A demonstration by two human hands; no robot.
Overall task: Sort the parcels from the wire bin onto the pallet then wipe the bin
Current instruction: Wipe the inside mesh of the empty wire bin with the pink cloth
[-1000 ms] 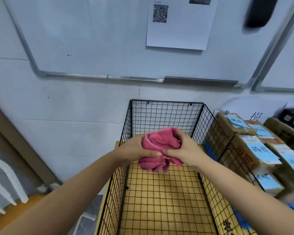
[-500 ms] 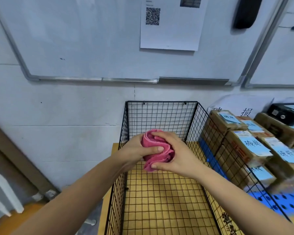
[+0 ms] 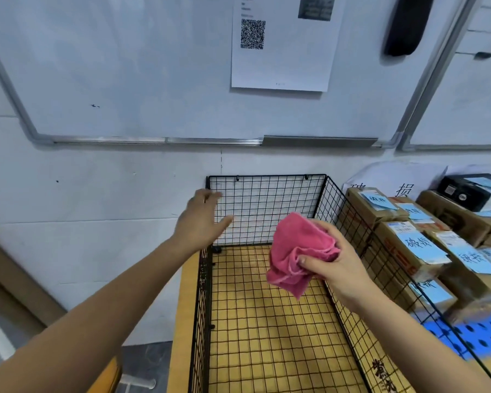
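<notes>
A black wire bin (image 3: 267,199) stands against the wall with nothing inside it; a yellow surface shows through its mesh floor. My right hand (image 3: 335,262) grips a bunched pink cloth (image 3: 295,251) above the bin's right half. My left hand (image 3: 201,219) is open with fingers spread, at the bin's back left corner, near the top rim. Cardboard parcels (image 3: 408,245) with blue labels are stacked on a blue pallet (image 3: 482,333) just right of the bin.
A whiteboard (image 3: 125,66) with a printed sheet carrying a QR code (image 3: 281,43) hangs on the wall above the bin. A black box (image 3: 471,191) lies on the far parcels. A yellow platform edge (image 3: 182,321) runs along the bin's left side.
My left hand let go of the pink cloth and moved left and up to the bin's back left corner. My right hand keeps the cloth and shifted right.
</notes>
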